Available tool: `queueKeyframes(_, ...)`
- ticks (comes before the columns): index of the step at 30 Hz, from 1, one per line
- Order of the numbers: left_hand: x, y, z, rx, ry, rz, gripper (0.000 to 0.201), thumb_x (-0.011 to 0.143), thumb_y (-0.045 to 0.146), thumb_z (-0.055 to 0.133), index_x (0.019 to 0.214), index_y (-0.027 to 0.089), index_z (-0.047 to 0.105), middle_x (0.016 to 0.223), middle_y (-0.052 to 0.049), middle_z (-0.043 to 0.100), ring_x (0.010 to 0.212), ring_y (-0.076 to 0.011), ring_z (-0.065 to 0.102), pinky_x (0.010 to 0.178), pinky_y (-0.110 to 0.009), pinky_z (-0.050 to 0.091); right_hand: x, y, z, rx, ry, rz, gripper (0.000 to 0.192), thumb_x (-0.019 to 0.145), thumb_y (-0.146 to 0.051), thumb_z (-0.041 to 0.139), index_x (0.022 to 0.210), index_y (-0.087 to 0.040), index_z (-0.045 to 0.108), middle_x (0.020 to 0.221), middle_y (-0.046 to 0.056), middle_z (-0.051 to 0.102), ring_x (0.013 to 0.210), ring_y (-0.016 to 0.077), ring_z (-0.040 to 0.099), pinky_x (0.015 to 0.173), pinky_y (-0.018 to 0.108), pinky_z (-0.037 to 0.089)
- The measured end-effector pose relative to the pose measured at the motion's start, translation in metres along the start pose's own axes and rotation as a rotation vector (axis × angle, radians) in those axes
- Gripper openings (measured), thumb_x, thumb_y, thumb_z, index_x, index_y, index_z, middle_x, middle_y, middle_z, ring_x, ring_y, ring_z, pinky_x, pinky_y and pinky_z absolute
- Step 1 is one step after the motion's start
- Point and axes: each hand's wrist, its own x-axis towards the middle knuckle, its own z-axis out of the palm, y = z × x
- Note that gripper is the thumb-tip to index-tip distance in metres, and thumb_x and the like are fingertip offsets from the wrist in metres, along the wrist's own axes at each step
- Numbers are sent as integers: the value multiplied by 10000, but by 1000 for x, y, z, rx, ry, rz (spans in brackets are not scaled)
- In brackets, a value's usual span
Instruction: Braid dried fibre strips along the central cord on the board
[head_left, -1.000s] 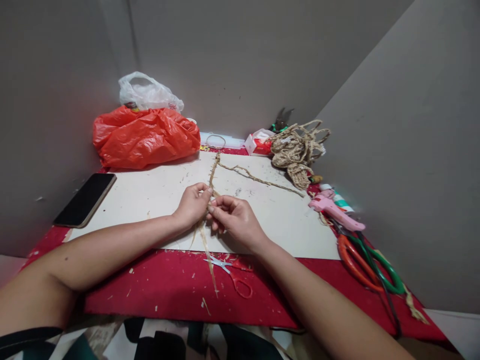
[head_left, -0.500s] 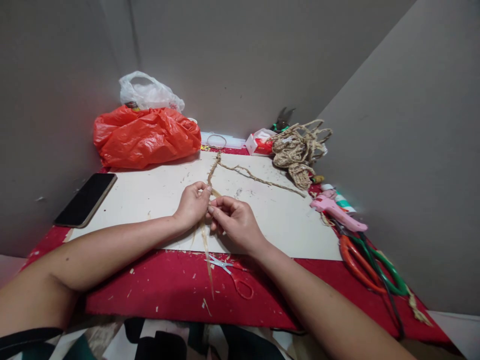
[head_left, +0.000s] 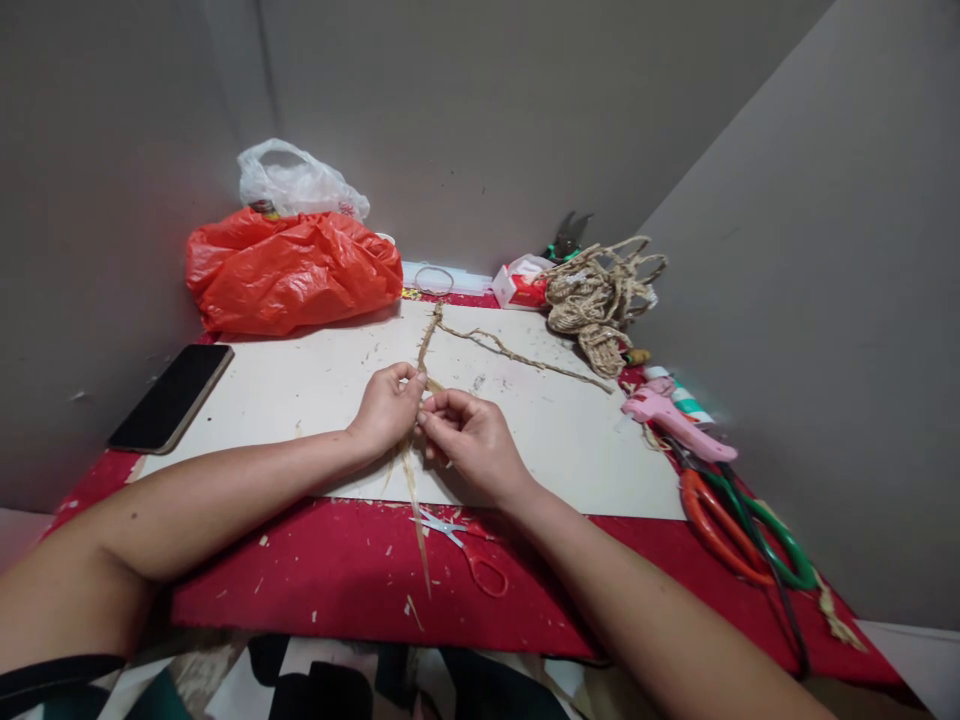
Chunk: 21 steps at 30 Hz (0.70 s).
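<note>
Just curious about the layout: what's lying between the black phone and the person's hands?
In the head view, only bare white board with a few straw scraps lies between the phone and the left hand, which pinches the straw cord with the right hand.

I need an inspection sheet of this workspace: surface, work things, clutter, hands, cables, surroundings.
Surface: white board on red cloth, strewn with fibre scraps.
Work things: twisted fibre cord with loose strands toward the person.
Clutter: small scissors, phone, red bag, rope bundle, pink glue gun, large scissors.
Hands: left hand and right hand both pinch the cord.
Cables: nothing seen.
Surroundings: grey walls.
</note>
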Motion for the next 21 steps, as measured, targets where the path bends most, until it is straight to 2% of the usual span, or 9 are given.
queueKeyframes(15, -5, 9, 2, -121, -76, -122, 184, 863, 219, 462, 685, 172, 447, 387, 49, 474, 293, -81, 436, 326, -158, 287, 0, -5, -2, 125, -29, 112, 211, 689, -315, 666, 732, -160, 530, 553, -33, 589, 359, 54, 468, 330, 165, 375)
queueKeyframes(21, -5, 8, 1, -123, -71, -105, 186, 865, 257, 472, 700, 175, 450, 367, 49, 463, 296, -85, 432, 332, -157, 267, 0, -1, -1, 172, -13, 135, 254, 680, -347, 685, 729, -161, 520, 573, -23, 607, 364, 52, 476, 317, 152, 358)
